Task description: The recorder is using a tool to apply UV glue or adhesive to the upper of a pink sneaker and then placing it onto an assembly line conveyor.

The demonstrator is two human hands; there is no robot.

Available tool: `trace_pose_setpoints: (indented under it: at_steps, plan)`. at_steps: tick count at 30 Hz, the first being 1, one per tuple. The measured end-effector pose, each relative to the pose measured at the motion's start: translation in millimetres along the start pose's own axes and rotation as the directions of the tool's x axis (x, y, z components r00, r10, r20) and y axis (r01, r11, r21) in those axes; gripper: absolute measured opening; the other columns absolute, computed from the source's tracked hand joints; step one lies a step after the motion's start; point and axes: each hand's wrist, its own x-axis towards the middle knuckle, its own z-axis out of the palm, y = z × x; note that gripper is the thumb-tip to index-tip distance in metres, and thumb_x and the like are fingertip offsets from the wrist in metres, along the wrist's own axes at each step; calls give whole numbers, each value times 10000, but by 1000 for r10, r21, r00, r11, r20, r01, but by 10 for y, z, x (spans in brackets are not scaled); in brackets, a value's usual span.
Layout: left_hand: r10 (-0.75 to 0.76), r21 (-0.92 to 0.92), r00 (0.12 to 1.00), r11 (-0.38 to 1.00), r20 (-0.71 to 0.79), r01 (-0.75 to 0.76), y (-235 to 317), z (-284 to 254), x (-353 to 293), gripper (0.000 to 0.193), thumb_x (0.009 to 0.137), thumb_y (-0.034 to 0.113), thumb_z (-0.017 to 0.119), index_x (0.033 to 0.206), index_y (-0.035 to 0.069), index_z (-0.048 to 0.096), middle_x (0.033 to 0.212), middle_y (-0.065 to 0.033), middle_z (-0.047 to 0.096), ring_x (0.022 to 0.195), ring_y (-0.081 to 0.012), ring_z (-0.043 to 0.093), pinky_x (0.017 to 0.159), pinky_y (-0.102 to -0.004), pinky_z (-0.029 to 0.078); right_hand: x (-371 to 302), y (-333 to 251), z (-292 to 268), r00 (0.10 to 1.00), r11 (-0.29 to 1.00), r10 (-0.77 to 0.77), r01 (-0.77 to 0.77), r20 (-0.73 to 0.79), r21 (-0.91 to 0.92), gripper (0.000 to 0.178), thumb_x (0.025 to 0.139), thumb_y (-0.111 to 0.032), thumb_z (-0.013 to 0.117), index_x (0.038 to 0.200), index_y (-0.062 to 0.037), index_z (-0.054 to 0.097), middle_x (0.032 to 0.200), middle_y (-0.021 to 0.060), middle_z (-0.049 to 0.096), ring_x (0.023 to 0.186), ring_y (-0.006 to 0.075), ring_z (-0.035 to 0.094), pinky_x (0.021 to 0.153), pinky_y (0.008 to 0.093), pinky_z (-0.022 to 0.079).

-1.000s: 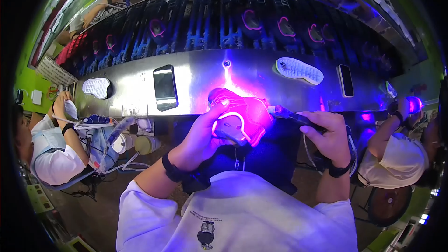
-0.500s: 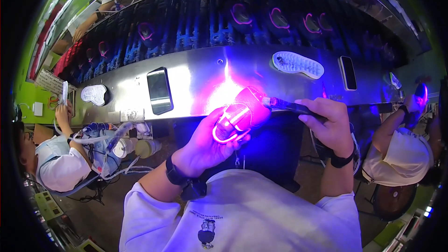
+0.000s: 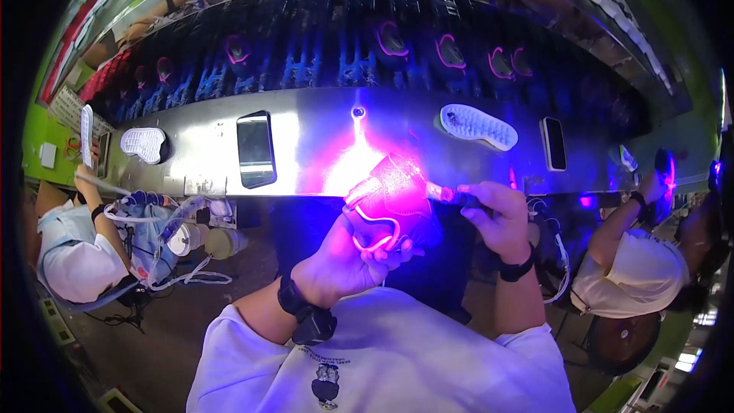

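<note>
The bright pink-lit shoe upper with a glowing rim [image 3: 391, 203] is at the centre, over the near edge of the counter; the fingers of the left hand [image 3: 344, 260] grasp it from the near left. The fingers of the right hand [image 3: 497, 214] are closed round a slim dark-handled tool with a pale tip [image 3: 440, 192], which reaches the right side of the upper; glare hides whether the 2 touch.

To the left lie a flat black rectangular phone [image 3: 255, 149] and, farther left, a white ridged shoe sole [image 3: 144, 144]. To the far right lies a long white sole with a gridded inside [image 3: 479, 127], with a narrow dark phone in a pale frame [image 3: 553, 144] to its right. These 4 things flank the hands, well apart from the upper.

The counter is shiny grey metal [image 3: 306, 115], washed out by white, pink and violet glare around a small round lit fitting [image 3: 358, 112]. Beyond it runs a dark slatted rack [image 3: 329, 61] carrying at least 6 dark pieces with pink rims [image 3: 451, 52]. 1 seated co-worker is at the left [image 3: 84, 256], beside a pale round tub [image 3: 225, 242], and another at the right [image 3: 631, 271]
</note>
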Motion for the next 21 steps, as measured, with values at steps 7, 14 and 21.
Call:
trace_pose_setpoints:
  at_steps: [7,14,21]
  plan:
    - [-149,49,962,989,229,141,95,-3,-239,647,998,510,527,1451,54,448,1225,-248,598,1010,-329,680,634,-310,611,-250,166,265,998,998,-45,47,-35,48,401,729,32,796,1122,-35,748,766,57,621,637,143,568,608,279,453]
    - [468,838,881,453,69,-306,835,562,-175,401,996,162,608,1369,47,515,1287,-95,644,1147,-199,662,1014,-385,534,-230,538,258,961,962,270,-272,-60,-18,273,910,-52,718,1171,19,680,971,94,711,902,203,689,825,310,529]
    - [842,637,384,-538,377,553,2622,1581,278,721,789,497,770,1244,-49,645,1104,-222,730,997,-302,736,879,-375,569,-388,1018,282,819,818,529,-422,-222,392,372,938,-12,646,1304,1,578,961,10,643,768,62,557,621,220,432]
